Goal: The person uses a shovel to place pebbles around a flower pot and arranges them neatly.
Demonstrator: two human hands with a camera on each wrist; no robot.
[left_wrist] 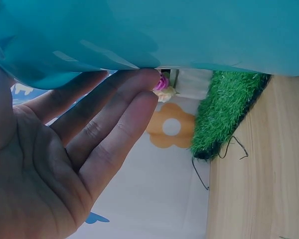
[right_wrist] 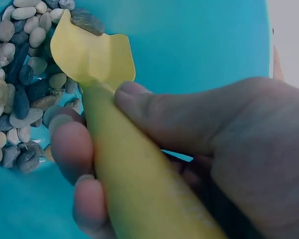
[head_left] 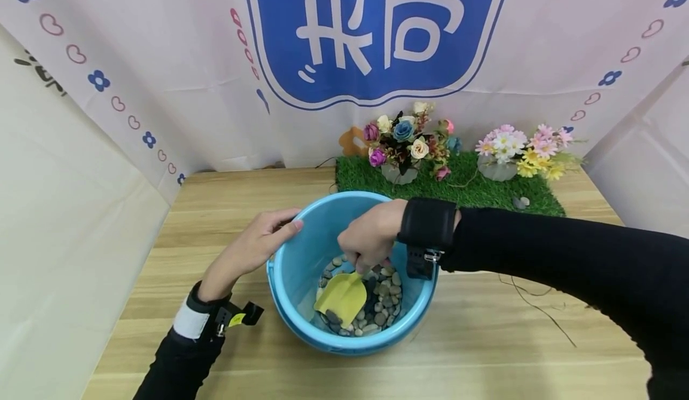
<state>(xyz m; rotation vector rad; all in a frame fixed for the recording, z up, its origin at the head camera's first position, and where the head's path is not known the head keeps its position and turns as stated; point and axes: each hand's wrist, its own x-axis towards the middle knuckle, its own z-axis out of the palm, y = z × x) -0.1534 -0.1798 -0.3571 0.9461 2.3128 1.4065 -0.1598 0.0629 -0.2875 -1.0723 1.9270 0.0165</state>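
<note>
A light blue bucket [head_left: 297, 316] stands on the table with several pebbles [head_left: 382, 304] on its bottom. My left hand [head_left: 255, 241] holds the bucket's left rim, thumb over the edge; in the left wrist view its fingers [left_wrist: 112, 132] lie against the outer wall. Inside the bucket, my right hand [head_left: 371, 235] grips a yellow toy shovel [head_left: 344, 297] by its handle [right_wrist: 134, 174]. The shovel's blade [right_wrist: 92, 55] points down at the near left of the pebbles, and a dark grey stone [right_wrist: 87, 21] lies at its front edge.
Behind the bucket, a green turf mat [head_left: 463, 179] bears a pot of mixed flowers [head_left: 406, 143] and a pot of pink, white and yellow flowers [head_left: 517, 152]. Small stones [head_left: 520, 202] lie on the mat. Thin dark strands [head_left: 538, 307] lie on the wooden table [head_left: 484, 352].
</note>
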